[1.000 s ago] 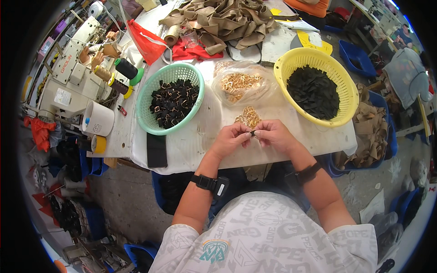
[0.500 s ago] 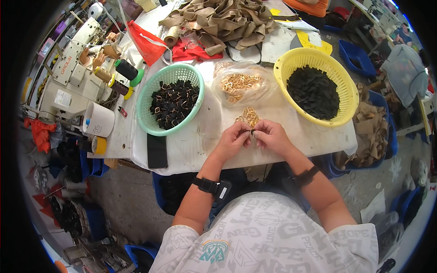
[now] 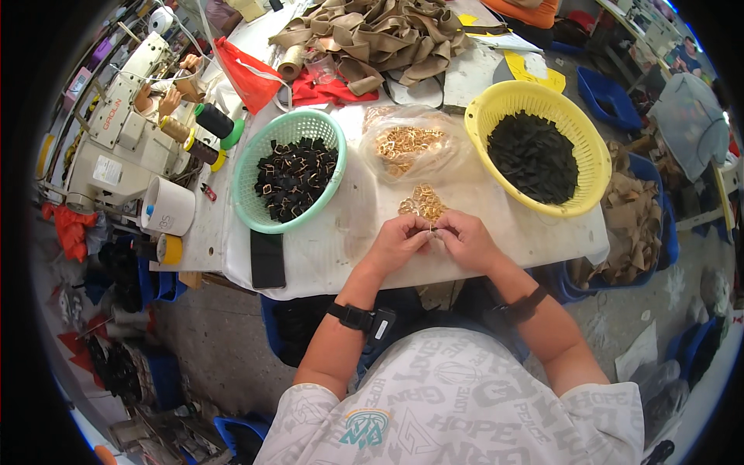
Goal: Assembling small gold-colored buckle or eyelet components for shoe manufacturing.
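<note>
My left hand (image 3: pixel 401 242) and my right hand (image 3: pixel 464 237) meet fingertip to fingertip over the white table (image 3: pixel 341 240), both pinching one small gold metal ring with a dark bit (image 3: pixel 433 229) between them. Just beyond the fingers lies a small heap of gold rings (image 3: pixel 422 202). A clear plastic bag of more gold rings (image 3: pixel 408 144) sits farther back. A green basket (image 3: pixel 264 211) to the left holds black pieces fitted with gold rings. To the right, a yellow basket (image 3: pixel 570 205) is filled with plain black fabric pieces.
A black phone (image 3: pixel 267 260) lies at the table's near left edge. A sewing machine (image 3: pixel 116 147), thread spools (image 3: pixel 213 120) and a white cup (image 3: pixel 169 206) stand left. Tan webbing (image 3: pixel 380 35) is piled at the back. Blue bins (image 3: pixel 608 97) and scraps lie right.
Both hands stay together at the same spot; only the fingers have shifted slightly on the small piece.
</note>
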A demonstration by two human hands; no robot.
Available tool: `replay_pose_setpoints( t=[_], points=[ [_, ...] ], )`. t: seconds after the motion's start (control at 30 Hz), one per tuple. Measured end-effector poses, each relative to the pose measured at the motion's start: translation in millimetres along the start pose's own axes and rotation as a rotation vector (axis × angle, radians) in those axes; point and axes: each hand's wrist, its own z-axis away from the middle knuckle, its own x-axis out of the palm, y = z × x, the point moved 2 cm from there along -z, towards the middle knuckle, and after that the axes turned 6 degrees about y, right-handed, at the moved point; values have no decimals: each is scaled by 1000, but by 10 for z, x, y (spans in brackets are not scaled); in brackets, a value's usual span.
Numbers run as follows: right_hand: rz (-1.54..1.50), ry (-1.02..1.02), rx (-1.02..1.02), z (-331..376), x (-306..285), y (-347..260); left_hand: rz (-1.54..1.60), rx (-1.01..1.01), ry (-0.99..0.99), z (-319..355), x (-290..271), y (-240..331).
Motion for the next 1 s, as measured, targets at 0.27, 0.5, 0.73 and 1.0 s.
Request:
replay_pose_setpoints(
  t=[0.27,0.5,0.73,1.0],
  points=[
    [-45,-109,33,-83,-71,50,-110,-72,-118,-38,17,73],
    [-576,-23,404,-30,-2,106,-136,19,-37,-9,38,76],
    [83,268,-97,-3,66,213,289,6,201,-9,-82,-103],
    [-284,311,-83,-418,246,436,369,10,238,-28,-111,-20]
  ],
)
